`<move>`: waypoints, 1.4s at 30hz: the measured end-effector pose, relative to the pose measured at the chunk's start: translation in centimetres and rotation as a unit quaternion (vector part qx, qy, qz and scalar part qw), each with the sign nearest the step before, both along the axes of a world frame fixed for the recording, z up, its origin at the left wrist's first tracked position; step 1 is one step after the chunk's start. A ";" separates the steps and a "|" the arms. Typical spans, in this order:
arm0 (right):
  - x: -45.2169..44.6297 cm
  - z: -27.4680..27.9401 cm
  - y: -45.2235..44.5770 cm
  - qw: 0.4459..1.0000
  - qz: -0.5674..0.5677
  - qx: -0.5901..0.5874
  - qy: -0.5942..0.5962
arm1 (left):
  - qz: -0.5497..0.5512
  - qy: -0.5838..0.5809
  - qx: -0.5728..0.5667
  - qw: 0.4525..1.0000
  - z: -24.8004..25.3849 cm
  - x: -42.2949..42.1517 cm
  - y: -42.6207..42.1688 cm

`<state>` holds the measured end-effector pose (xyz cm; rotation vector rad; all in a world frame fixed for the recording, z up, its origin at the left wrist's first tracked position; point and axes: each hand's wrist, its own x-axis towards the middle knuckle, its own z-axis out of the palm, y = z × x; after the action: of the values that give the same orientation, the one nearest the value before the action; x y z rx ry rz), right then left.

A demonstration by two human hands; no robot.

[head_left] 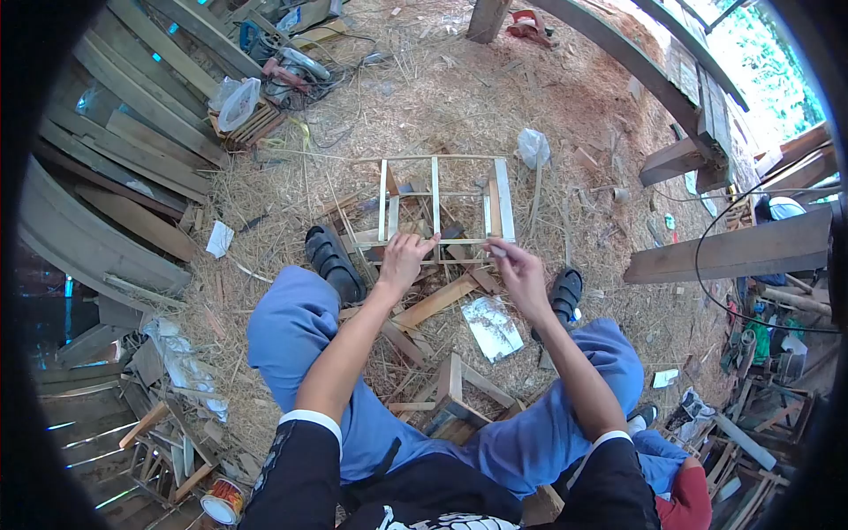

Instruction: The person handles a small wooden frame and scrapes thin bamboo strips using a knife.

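A light wooden frame [435,196] of thin slats lies in front of me, between my feet. My left hand [406,262] is at its near rail, fingers bent over the wood where the middle slat meets it. Close to the frame's near right corner, my right hand [523,274] is closed in a pinch. Something small and pale shows at its fingertips, too small to name. Under and below the frame lie loose wood offcuts [435,302] and a white sheet [492,329] with dark marks.
Straw and shavings cover the ground [424,106]. Power tools [296,71] with cords lie at the upper left, beside stacked boards [132,146]. A plastic bag [533,147] sits beyond the frame. Heavy beams [733,246] stand at right. Another person's red sleeve [689,499] shows at lower right.
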<state>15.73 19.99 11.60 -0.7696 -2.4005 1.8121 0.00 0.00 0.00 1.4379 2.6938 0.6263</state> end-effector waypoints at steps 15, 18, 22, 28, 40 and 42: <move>1.1 -1.9 -2.0 0.971 -0.017 -0.226 0.068 | -0.010 -0.112 -0.007 0.994 -0.6 -0.7 0.4; 0.4 -1.6 -2.3 0.965 -0.036 -0.259 0.034 | -0.024 -0.082 0.016 0.996 -0.2 -0.7 1.2; -0.4 -2.9 -2.6 0.968 -0.013 -0.248 0.026 | -0.041 -0.050 0.032 0.997 1.1 -2.1 1.8; -0.8 -3.1 -2.0 0.972 -0.031 -0.229 0.044 | -0.020 0.006 0.105 0.994 2.3 -3.4 1.0; -1.4 -7.7 -3.5 0.981 -0.072 -0.179 -0.030 | 0.054 -0.072 0.068 0.994 0.9 -2.1 1.1; -1.6 -7.5 -3.9 0.981 -0.064 -0.179 -0.037 | 0.059 -0.066 0.087 0.992 1.0 -2.2 1.0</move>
<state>14.12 16.09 4.12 -1.0080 -2.0296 2.2248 -2.22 1.02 0.98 1.2276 2.6920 0.9510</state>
